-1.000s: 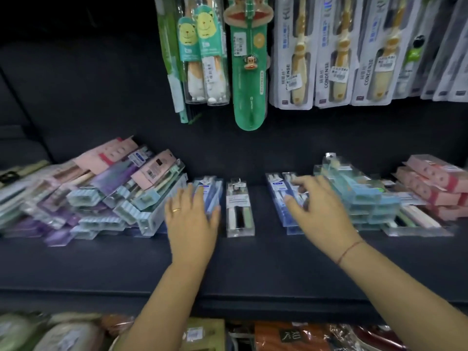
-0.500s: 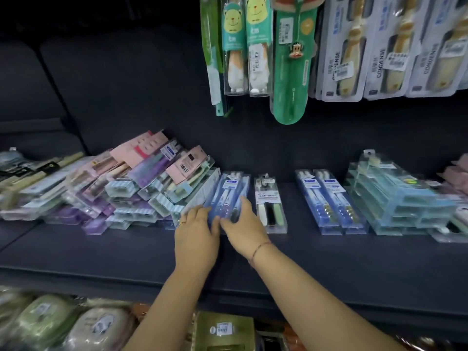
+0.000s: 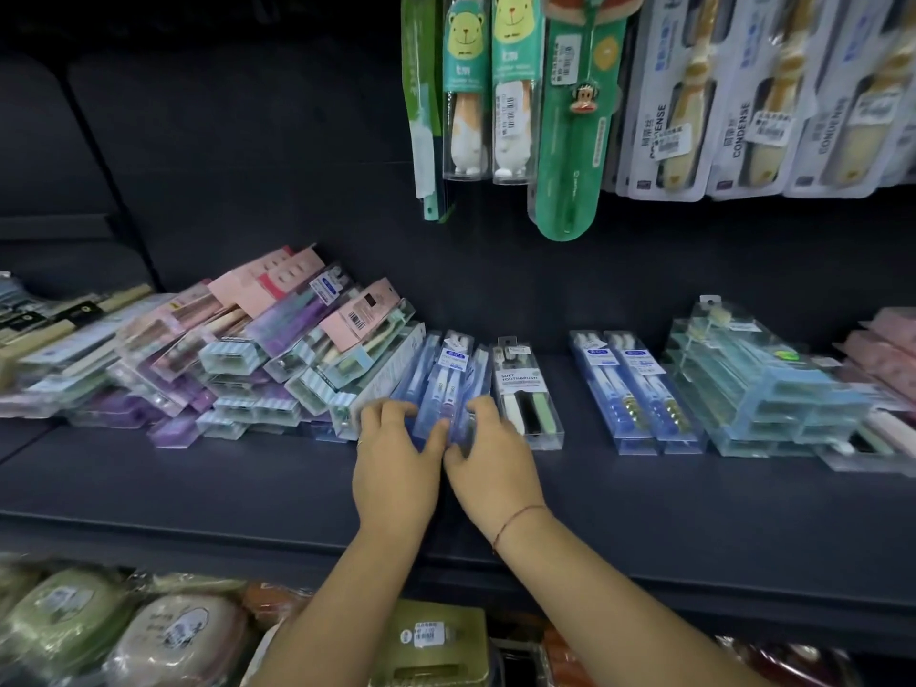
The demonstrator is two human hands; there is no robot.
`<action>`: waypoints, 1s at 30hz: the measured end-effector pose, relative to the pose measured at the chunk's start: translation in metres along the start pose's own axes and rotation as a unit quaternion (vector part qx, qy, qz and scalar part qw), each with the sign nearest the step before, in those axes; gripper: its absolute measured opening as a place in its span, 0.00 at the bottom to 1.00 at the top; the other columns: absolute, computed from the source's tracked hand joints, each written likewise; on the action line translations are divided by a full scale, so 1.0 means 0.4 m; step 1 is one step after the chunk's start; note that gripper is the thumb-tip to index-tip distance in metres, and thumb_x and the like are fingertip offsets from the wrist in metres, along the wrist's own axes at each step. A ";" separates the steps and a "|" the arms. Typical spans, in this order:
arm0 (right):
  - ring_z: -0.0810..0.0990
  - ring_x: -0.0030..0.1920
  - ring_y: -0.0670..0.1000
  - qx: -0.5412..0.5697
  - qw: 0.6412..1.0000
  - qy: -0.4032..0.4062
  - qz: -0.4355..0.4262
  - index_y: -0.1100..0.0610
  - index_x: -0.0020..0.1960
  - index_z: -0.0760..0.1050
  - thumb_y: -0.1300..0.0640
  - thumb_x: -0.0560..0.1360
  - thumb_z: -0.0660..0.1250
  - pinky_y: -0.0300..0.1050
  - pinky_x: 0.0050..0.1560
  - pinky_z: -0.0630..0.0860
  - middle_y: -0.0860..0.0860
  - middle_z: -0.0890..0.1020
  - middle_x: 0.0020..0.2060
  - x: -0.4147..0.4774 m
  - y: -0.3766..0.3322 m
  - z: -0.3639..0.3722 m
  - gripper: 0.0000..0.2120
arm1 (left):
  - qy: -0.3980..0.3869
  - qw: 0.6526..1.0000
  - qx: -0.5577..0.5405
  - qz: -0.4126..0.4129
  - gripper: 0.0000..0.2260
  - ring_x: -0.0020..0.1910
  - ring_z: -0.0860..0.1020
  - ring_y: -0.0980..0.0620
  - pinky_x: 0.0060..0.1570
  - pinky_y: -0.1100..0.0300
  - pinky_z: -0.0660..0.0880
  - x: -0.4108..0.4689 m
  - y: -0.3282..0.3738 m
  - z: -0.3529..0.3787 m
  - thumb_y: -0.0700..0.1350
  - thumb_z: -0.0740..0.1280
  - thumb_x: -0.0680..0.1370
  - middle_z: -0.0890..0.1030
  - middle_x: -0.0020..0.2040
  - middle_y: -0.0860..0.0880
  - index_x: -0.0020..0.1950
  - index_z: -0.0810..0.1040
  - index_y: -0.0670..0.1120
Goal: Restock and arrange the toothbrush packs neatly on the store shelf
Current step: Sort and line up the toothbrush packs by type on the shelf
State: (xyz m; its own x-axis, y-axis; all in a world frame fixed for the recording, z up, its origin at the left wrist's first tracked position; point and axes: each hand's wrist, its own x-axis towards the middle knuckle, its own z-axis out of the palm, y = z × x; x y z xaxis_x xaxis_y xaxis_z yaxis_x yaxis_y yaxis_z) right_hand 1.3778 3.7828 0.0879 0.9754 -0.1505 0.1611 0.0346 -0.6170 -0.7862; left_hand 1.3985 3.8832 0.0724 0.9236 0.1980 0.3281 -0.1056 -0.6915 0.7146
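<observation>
Alignment step: left hand [image 3: 396, 468] and right hand [image 3: 490, 463] grip the blue toothbrush packs [image 3: 448, 381]; next, probably squaring them flat.

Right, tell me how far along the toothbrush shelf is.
Looks done: the pale blue stack and the blue pair beside it lie squared. In hand: left hand and right hand grip the middle blue packs. To do: the pink and purple pile leans in a jumble.

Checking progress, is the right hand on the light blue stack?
No, the right hand holds the blue packs with the left hand, away from the light blue stack.
</observation>
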 end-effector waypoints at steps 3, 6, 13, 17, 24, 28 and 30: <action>0.78 0.46 0.51 0.077 0.996 0.002 0.036 0.49 0.65 0.67 0.58 0.77 0.63 0.39 0.39 0.71 0.53 0.78 0.52 -0.034 0.031 -0.021 0.17 | -0.001 0.999 0.032 0.010 0.21 0.65 0.71 0.47 0.54 0.49 0.74 0.000 0.000 0.011 0.56 0.66 0.78 0.67 0.70 0.49 0.67 0.73 0.47; 0.82 0.42 0.50 0.163 0.984 0.010 0.075 0.45 0.64 0.70 0.58 0.79 0.64 0.36 0.37 0.77 0.52 0.78 0.53 -0.067 0.072 -0.051 0.16 | 0.012 0.995 0.093 0.035 0.22 0.70 0.65 0.46 0.62 0.49 0.66 -0.002 0.005 0.014 0.57 0.66 0.78 0.66 0.71 0.47 0.69 0.74 0.49; 0.76 0.51 0.47 0.025 0.999 0.012 0.019 0.47 0.65 0.72 0.55 0.76 0.70 0.43 0.58 0.76 0.44 0.69 0.57 -0.083 0.110 -0.106 0.19 | -0.024 0.984 0.144 0.100 0.30 0.72 0.61 0.47 0.67 0.51 0.58 0.000 0.008 0.025 0.59 0.65 0.78 0.64 0.75 0.51 0.77 0.62 0.53; 0.60 0.69 0.46 -0.180 0.979 0.021 -0.096 0.41 0.72 0.65 0.44 0.73 0.71 0.43 0.68 0.55 0.43 0.61 0.68 -0.071 0.101 -0.127 0.30 | -0.049 0.977 0.167 0.125 0.30 0.75 0.58 0.50 0.68 0.52 0.54 0.008 0.008 0.029 0.61 0.62 0.79 0.62 0.77 0.55 0.79 0.58 0.56; 0.41 0.79 0.49 -0.314 0.934 -0.128 -0.113 0.42 0.79 0.47 0.37 0.80 0.55 0.56 0.75 0.35 0.43 0.48 0.79 -0.003 0.126 -0.121 0.32 | -0.119 0.968 0.180 0.128 0.24 0.77 0.56 0.56 0.70 0.52 0.49 0.012 0.004 0.042 0.61 0.56 0.81 0.58 0.79 0.57 0.76 0.62 0.59; 0.43 0.79 0.50 -0.316 0.938 -0.090 -0.108 0.44 0.79 0.48 0.38 0.80 0.54 0.54 0.75 0.37 0.44 0.50 0.79 0.011 0.138 -0.116 0.31 | -0.136 0.971 0.156 0.120 0.24 0.77 0.55 0.57 0.72 0.48 0.49 0.012 0.001 0.043 0.59 0.58 0.81 0.63 0.76 0.59 0.77 0.60 0.59; 0.44 0.79 0.49 -0.308 0.942 -0.076 -0.106 0.45 0.79 0.49 0.38 0.80 0.55 0.53 0.75 0.37 0.44 0.51 0.79 0.013 0.144 -0.111 0.31 | -0.143 0.969 0.162 0.118 0.23 0.78 0.54 0.57 0.73 0.46 0.48 0.012 0.002 0.042 0.58 0.58 0.82 0.62 0.77 0.59 0.77 0.60 0.58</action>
State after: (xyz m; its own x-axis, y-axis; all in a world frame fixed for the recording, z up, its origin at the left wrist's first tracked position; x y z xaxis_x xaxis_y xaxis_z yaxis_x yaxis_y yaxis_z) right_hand 1.3750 3.7121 0.0701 0.9822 0.1113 0.1512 0.1460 -0.9591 -0.2426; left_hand 1.4091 3.8718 0.0643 0.9567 -0.1611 0.2423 -0.2487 -0.8851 0.3935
